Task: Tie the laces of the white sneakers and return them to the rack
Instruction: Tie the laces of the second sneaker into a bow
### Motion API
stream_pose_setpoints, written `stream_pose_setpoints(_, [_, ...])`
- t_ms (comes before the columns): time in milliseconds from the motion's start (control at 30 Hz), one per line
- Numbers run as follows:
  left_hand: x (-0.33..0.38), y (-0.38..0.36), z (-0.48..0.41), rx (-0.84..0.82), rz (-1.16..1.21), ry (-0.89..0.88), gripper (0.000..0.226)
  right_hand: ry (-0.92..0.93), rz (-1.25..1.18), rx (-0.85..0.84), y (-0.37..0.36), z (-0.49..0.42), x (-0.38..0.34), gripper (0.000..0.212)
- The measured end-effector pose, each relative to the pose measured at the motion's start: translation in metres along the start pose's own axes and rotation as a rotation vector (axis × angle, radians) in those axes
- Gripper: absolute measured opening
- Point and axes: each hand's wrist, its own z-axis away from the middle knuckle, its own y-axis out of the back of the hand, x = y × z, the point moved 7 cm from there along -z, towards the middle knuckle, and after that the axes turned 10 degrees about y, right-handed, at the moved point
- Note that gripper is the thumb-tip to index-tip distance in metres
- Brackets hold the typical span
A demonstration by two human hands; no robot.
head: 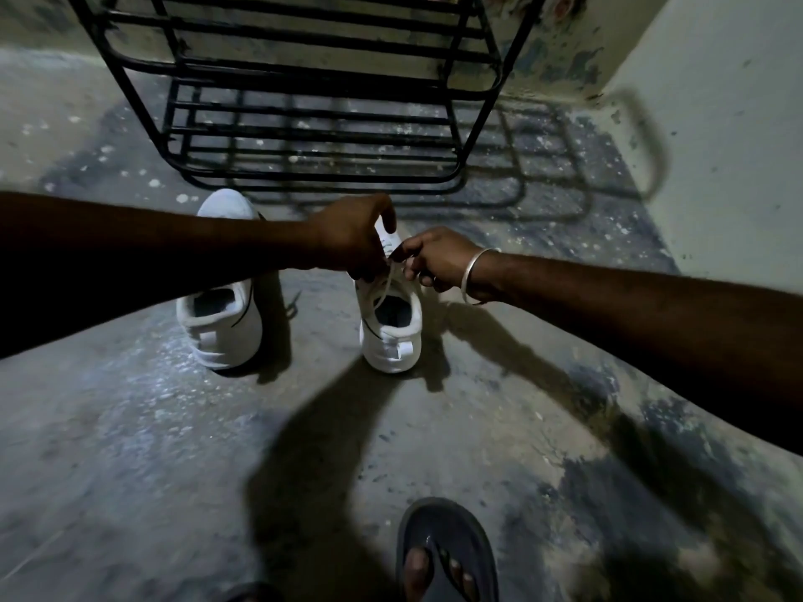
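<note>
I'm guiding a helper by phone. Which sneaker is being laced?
Find the black metal rack on the floor. Two white sneakers stand before it; take the right sneaker. Unlike the left sneaker, both hands, left hand and right hand, pinch its lace.

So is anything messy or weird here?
Mostly the wall behind the rack: its paint is peeling and blotchy. The floor is stained too. Both sneakers stand upright; hands are tying one's lace.

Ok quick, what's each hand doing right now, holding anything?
Left hand: closed, pinching the lace of the right-side white sneaker.
Right hand: closed, pinching the same lace.
</note>
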Motion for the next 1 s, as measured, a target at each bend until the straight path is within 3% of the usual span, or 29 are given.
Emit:
stream_pose_setpoints(267, [0.016,0.000,0.016,0.231,-0.240,-0.191,0.039,-0.064,-0.001,0.011,-0.001,-0.002,0.003,0.030])
stream_pose_setpoints(567, [0.002,0.004,0.004,0.204,-0.211,-0.208,0.031,-0.137,-0.362,-0.017,-0.011,0.001,0.020,0.027])
stream_pose_setpoints(867, [-0.014,-0.005,0.002,0.087,-0.209,-0.222,0.012,-0.179,-0.446,-0.119,-0.021,-0.004,0.027,0.033])
stream_pose_setpoints(1000, [-0.023,-0.003,-0.006,0.026,-0.036,-0.131,0.007,-0.173,-0.448,-0.119,-0.019,-0.005,0.028,0.035])
